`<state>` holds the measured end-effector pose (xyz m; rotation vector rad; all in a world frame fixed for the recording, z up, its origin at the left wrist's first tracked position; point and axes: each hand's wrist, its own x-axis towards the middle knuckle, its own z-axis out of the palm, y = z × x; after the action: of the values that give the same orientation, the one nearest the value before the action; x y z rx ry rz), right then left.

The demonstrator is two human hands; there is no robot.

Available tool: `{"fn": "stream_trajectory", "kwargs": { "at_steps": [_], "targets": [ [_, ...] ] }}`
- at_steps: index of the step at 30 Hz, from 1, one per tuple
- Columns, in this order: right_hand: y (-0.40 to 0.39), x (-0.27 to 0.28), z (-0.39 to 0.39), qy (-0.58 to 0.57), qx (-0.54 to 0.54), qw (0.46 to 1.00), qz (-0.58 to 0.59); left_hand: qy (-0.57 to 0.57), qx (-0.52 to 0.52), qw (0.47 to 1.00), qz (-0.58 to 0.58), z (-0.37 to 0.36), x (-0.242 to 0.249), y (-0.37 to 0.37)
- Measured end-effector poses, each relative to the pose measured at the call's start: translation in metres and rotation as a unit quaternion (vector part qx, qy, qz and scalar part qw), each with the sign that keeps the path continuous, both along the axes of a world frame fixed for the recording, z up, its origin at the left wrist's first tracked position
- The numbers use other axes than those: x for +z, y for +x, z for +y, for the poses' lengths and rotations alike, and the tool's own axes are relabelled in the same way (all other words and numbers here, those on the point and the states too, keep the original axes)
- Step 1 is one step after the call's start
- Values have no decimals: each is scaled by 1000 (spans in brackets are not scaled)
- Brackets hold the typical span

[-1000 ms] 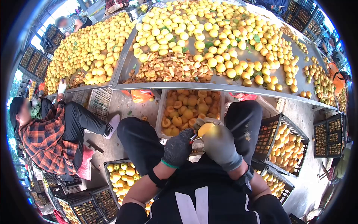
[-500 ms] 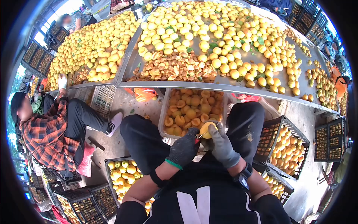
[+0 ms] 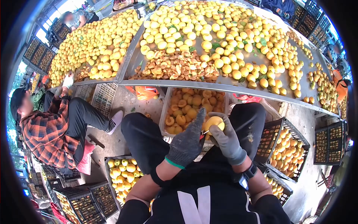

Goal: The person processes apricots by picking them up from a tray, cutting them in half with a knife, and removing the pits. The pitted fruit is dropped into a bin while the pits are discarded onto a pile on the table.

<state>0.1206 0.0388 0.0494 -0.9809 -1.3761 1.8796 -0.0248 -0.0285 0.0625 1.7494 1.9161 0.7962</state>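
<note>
My left hand [image 3: 186, 145], in a dark knit glove with a green cuff, is closed around a small knife [image 3: 202, 136] with a red handle; one finger points up along the fruit's side. In my right hand [image 3: 228, 143], in a grey coated glove, sits a yellow apricot [image 3: 214, 125], with the thumb pressed on it. The thin blade touches or lies close to the apricot's lower left side. Just beyond both hands, between my knees, stands a pale crate [image 3: 163, 118] with cut apricot halves in it.
A metal table [image 3: 179, 84] ahead bears heaped apricots and a pile of pits or scraps [image 3: 181, 67]. Black crates of apricots stand at my right [image 3: 305, 143] and left [image 3: 107, 170]. A person in a plaid shirt [image 3: 48, 140] sits at the left.
Both hands have moved slightly up and right. My left hand has turned, with a finger now extended upward beside the apricot. The apricot sits turned in my right hand.
</note>
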Motion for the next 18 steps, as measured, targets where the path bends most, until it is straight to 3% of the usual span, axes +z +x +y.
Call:
{"fn": "stream_trajectory", "kwargs": {
  "at_steps": [1,5,9,12,14,15,16,18],
  "targets": [
    [1,8,-2,-17,8,999,44,51,-19,998,13,1,2,-1],
    [5,5,-8,-23,13,985,170,27,-79,994,-72,3,6,0],
    [5,-6,-9,-20,8,985,172,64,-80,993,-64,2,-10,-4],
    [8,-17,-2,-71,38,992,95,33,-72,996,-35,3,-30,-8],
    [4,-22,7,42,61,994,84,11,-67,997,-22,5,-31,-6],
    [1,-28,7,132,15,991,14,-45,-57,997,-8,4,-24,-2],
    [1,-29,5,133,14,991,14,-102,-47,994,6,3,-18,1],
    [3,-28,2,176,-36,983,-38,-91,-47,995,-16,3,-11,1]
  ]
}}
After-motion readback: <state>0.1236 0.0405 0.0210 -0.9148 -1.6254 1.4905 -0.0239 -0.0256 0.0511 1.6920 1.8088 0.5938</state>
